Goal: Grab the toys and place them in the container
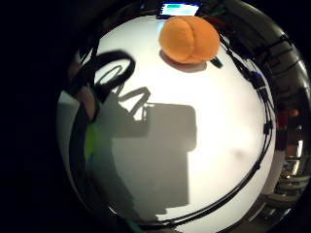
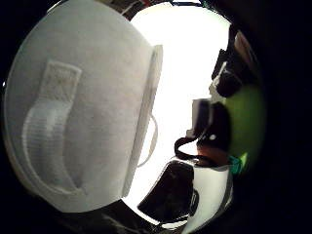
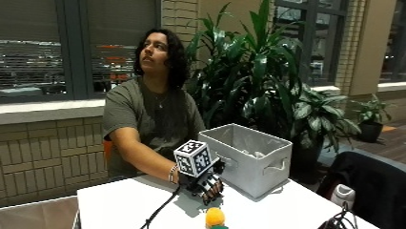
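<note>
The outside view shows a person sitting at a white bench [image 3: 126, 205], with the gloved right hand [image 3: 206, 187] resting low over the bench just beside the grey fabric container [image 3: 247, 157]. The fingers point down toward the bench surface and look relaxed, and no toy can be seen between them, so the hand seems to hold nothing. An orange plush toy [image 3: 215, 217] lies on the bench near the hand, on the side away from the container, and something green touches it at the picture's lower edge, too cut off to name. In the little finger side palm view, the orange toy [image 1: 189, 39] sits alone on the bench, apart from the hand's shadow. In the thumb side palm view, the container [image 2: 83, 107] with its sewn handle is close to the palm.

Something pale lies inside the container, but it is not clear if it is a toy. In my judgement the task is not finished: at least the orange toy is left to be picked up and dropped in.
</note>
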`<state>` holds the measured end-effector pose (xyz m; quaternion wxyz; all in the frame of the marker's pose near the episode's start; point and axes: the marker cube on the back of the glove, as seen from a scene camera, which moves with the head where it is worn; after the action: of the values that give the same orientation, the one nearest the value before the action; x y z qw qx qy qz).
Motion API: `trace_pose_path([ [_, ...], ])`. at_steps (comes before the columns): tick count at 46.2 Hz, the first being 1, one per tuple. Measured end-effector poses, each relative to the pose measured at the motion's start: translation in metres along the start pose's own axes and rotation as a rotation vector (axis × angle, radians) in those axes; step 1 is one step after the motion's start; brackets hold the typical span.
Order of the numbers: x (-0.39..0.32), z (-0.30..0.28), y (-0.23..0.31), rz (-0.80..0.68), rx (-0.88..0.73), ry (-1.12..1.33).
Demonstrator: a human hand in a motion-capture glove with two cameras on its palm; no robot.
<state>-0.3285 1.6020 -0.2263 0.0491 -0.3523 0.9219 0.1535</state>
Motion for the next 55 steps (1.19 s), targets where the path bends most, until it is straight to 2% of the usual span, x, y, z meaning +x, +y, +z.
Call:
trace_pose_path([
  [8,0.000,-0.059,0.020,-0.072,0.306,-0.149],
  [15,-0.071,-0.161,0.057,-0.233,0.492,-0.296],
  [21,-0.156,-0.238,0.062,-0.471,0.450,-0.446],
  [29,-0.261,-0.234,0.077,-0.610,0.364,-0.370],
  [34,-0.282,-0.217,0.066,-0.568,0.367,-0.305],
  [42,-0.250,-0.183,0.064,-0.454,0.188,-0.123],
  [48,-0.176,-0.182,0.051,-0.291,0.200,-0.158],
  [52,-0.107,-0.175,0.033,-0.095,0.202,-0.073],
  [55,-0.050,-0.161,0.018,0.064,0.147,-0.011],
])
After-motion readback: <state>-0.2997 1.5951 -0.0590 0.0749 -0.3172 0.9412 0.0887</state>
